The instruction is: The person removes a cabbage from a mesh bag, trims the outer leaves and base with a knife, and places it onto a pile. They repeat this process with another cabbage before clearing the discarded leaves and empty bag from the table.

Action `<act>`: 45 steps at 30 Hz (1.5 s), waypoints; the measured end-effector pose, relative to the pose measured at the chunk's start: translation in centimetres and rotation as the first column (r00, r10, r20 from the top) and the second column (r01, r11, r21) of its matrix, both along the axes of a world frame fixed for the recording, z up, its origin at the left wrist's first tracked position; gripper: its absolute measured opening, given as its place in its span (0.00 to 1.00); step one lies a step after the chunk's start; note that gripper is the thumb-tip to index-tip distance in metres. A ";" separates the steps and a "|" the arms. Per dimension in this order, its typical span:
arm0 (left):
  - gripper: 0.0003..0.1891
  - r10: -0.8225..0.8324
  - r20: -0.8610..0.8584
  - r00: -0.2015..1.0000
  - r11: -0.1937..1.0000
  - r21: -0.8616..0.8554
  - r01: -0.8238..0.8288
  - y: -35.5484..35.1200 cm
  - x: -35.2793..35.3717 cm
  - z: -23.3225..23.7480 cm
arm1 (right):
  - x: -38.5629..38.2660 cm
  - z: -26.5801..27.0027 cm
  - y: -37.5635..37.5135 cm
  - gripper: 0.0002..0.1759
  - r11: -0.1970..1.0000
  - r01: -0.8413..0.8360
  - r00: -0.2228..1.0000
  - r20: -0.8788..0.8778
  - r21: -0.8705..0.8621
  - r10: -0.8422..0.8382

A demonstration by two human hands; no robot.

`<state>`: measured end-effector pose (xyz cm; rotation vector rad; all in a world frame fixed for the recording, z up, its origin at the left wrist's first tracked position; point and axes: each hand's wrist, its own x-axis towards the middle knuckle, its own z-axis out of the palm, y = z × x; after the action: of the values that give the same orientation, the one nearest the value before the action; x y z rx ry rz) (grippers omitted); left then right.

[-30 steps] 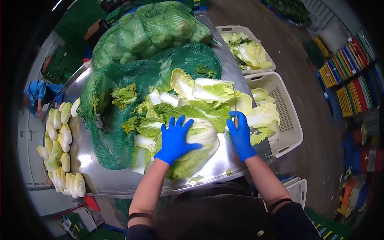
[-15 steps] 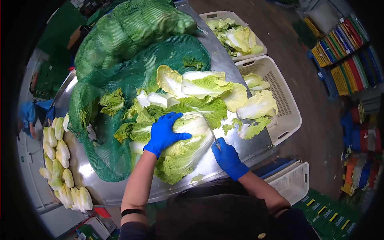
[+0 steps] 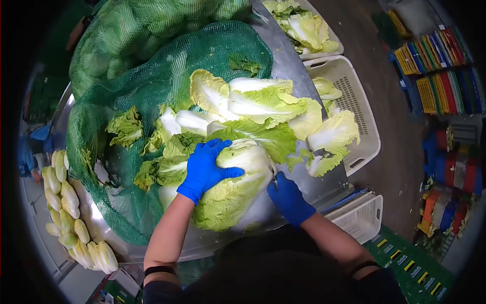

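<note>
Oblong pale-green-and-white leafy cabbage (image 3: pixel 230 195) lies on shiny grey metal tabletop (image 3: pixel 330 183). Left blue-gloved hand (image 3: pixel 206 169): grip spread, pressed on cabbage's upper side. Right blue-gloved hand (image 3: pixel 291 199): grip closed round slim metal knife (image 3: pixel 274 171), blade at cabbage's white end. Loose yellow-green leaves (image 3: pixel 263 104) lie just beyond; crumpled green mesh sack (image 3: pixel 132 213) at left.

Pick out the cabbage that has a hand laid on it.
The large cabbage, with the left hand spread across its side. No hand touches the smaller cabbages grouped at far left or in the green net.
</note>
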<state>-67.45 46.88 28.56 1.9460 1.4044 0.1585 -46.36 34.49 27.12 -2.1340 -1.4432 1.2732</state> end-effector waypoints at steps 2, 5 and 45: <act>0.41 -0.012 -0.007 1.000 1.000 -0.013 0.012 0.4 0.3 -0.2 | 0.3 -4.7 -0.2 0.17 0.996 -0.049 0.997 -0.051 0.071 0.053; 0.41 0.012 -0.014 1.000 1.000 0.001 -0.012 0.0 0.2 0.0 | 0.2 -5.5 0.4 0.19 0.992 -0.083 0.989 -0.118 0.090 0.093; 0.53 0.147 0.744 0.652 0.908 0.160 -0.388 -13.5 3.4 5.3 | 4.1 8.2 -2.2 0.41 0.692 -0.510 0.857 0.366 0.511 0.363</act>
<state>-64.01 33.39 33.90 1.5779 1.1358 1.2274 -42.21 32.27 35.31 -1.5842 -2.2033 0.5352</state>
